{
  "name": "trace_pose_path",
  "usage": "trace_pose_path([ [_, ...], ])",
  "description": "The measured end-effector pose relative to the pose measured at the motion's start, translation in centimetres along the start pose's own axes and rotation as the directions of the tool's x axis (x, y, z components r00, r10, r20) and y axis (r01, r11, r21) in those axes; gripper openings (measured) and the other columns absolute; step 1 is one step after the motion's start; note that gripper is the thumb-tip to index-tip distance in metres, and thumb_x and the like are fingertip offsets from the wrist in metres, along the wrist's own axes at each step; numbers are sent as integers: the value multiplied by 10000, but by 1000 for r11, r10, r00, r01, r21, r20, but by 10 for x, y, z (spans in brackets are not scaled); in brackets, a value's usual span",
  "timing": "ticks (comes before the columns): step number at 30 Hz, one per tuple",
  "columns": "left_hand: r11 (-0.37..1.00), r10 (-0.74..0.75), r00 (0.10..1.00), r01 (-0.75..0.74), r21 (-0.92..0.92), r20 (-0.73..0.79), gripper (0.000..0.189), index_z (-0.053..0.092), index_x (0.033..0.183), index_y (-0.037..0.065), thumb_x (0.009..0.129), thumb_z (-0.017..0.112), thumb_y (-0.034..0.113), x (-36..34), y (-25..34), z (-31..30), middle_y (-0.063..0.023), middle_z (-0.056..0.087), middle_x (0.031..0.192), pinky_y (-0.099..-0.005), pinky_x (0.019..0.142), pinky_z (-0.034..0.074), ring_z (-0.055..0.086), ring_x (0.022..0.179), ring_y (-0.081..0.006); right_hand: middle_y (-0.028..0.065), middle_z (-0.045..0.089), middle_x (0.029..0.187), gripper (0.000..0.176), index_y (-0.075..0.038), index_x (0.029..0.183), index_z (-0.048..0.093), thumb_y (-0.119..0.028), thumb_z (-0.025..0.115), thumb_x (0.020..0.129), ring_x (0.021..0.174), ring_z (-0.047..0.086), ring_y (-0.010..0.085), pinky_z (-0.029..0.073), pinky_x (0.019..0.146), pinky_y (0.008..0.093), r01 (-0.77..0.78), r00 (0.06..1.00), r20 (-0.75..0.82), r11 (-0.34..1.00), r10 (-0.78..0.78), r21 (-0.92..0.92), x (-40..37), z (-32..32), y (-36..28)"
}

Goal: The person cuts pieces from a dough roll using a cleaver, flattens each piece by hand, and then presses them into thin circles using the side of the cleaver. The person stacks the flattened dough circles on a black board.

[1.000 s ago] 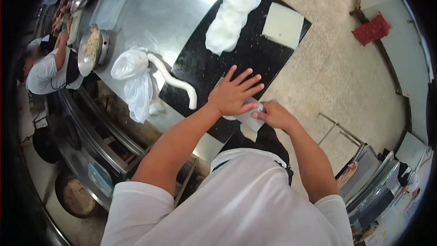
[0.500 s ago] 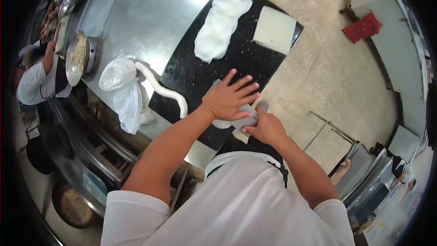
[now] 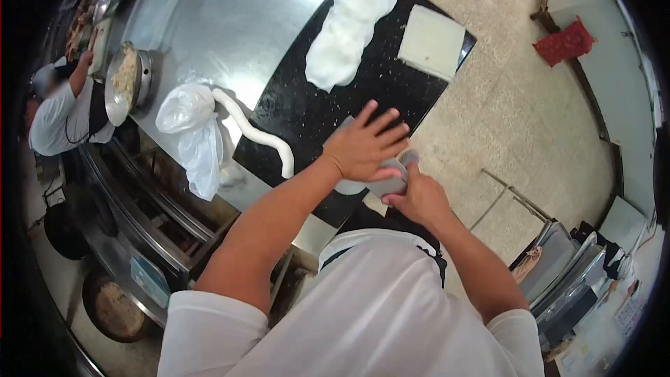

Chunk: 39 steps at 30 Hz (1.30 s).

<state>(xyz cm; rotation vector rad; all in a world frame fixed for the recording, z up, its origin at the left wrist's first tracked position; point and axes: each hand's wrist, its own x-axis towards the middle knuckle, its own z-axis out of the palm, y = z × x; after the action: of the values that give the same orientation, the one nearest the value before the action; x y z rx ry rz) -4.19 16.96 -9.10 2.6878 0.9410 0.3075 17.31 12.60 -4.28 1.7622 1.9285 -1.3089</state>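
A flat grey tool [image 3: 388,180] is held at the near edge of the black slab [image 3: 279,113], beneath the hands. Its end is gripped by the right hand [image 3: 427,199], with the thumb laid along the near side and the fingers curled round the far side; how tightly it is squeezed cannot be told. The left hand [image 3: 359,152] is spread palm down over the tool, fingers fanned towards one o'clock. A pale, rounded piece of dough [image 3: 349,187] is partly covered by the tool and the left hand.

With twelve o'clock taken as the top of the view, overlapping thin dough rounds [image 3: 342,35] are laid at twelve from the hands, and a square white stack [image 3: 431,40] is set at one. A dough rope [image 3: 255,132] is stretched out between nine and ten, its far end touched by a plastic bag [image 3: 187,108]; a metal bowl [image 3: 145,77] is placed at ten.

The tool is judged stiff and fairly light, best gripped at its end and steadied by a flat palm. The dough is judged soft, easily stretched or torn, and perhaps tacky; it is best lifted by a broad edge, with the fingers kept flat and no hard pinch applied
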Motion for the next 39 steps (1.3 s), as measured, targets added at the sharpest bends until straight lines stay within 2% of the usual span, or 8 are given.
trace_pose_path([
  [9, 996, -86, 995, 86, 1, 57, 675, 610, 1435, 215, 913, 574, 642, -28, 37, 2, -118, 517, 1544, -638, 1247, 158, 365, 1510, -362, 275, 733, 1006, 836, 36, 1324, 450, -403, 885, 761, 974, 714, 461, 572, 794, 536, 174, 980, 83, 981, -181, 82, -30, 44, 34],
  [11, 994, 29, 1000, -29, -109, 2, 663, 631, 1406, 216, 912, 576, 655, -23, 56, 25, -90, 551, 1512, -644, 1239, 175, 396, 1487, -373, 278, 731, 1031, 846, 36, 1339, 444, -398, 885, 763, 971, 714, 465, 572, 793, 530, 3, 992, 124, 998, -11, 70, -47, 50, 34],
  [21, 989, -137, 983, 143, 39, -122, 688, 613, 1431, 187, 915, 588, 642, 17, -35, -12, -127, 512, 1535, -641, 1238, 163, 387, 1483, -382, 276, 726, 1006, 705, 22, 1212, 519, -402, 875, 775, 960, 711, 472, 569, 809, 534, 102, 993, -46, 992, -106, -80, 23, -20, -15],
  [25, 994, -111, 994, 112, -5, 19, 663, 622, 1417, 201, 910, 601, 627, -19, 38, 2, -130, 506, 1548, -628, 1251, 158, 364, 1506, -368, 283, 724, 1004, 720, 20, 1291, 484, -368, 848, 806, 972, 710, 477, 568, 837, 523, 223, 971, 48, 957, -235, 184, -29, 41, 43],
  [27, 993, 5, 1000, -6, -114, -10, 639, 650, 1379, 205, 912, 598, 636, -10, 57, 20, -93, 558, 1499, -644, 1236, 185, 401, 1482, -360, 288, 724, 1013, 776, 27, 1338, 458, -360, 857, 796, 963, 711, 480, 562, 838, 529, 36, 974, 212, 980, -78, 195, -33, 32, 42],
  [31, 1000, -9, 999, 8, -26, -48, 629, 669, 1353, 198, 916, 596, 644, 23, 24, 13, -61, 594, 1456, -635, 1229, 207, 434, 1456, -356, 265, 731, 1006, 826, 32, 1315, 469, -408, 887, 754, 947, 718, 468, 565, 815, 527, -28, 999, 37, 996, 25, 90, -13, 10, 36],
  [37, 977, -174, 974, 189, 98, -142, 686, 628, 1415, 181, 914, 597, 649, 24, -24, -9, -132, 493, 1558, -633, 1231, 192, 371, 1496, -385, 268, 729, 1000, 690, 18, 1215, 518, -407, 861, 792, 962, 714, 471, 559, 828, 543, 196, 979, -37, 978, -199, -75, 24, -24, 5],
  [39, 985, -174, 982, 173, -19, -76, 717, 599, 1450, 178, 908, 606, 648, 1, 4, 0, -156, 428, 1610, -639, 1241, 160, 311, 1531, -395, 278, 726, 1008, 668, 24, 1215, 521, -406, 840, 816, 972, 710, 480, 557, 848, 546, 346, 938, -64, 931, -340, 119, 4, 14, 31],
])
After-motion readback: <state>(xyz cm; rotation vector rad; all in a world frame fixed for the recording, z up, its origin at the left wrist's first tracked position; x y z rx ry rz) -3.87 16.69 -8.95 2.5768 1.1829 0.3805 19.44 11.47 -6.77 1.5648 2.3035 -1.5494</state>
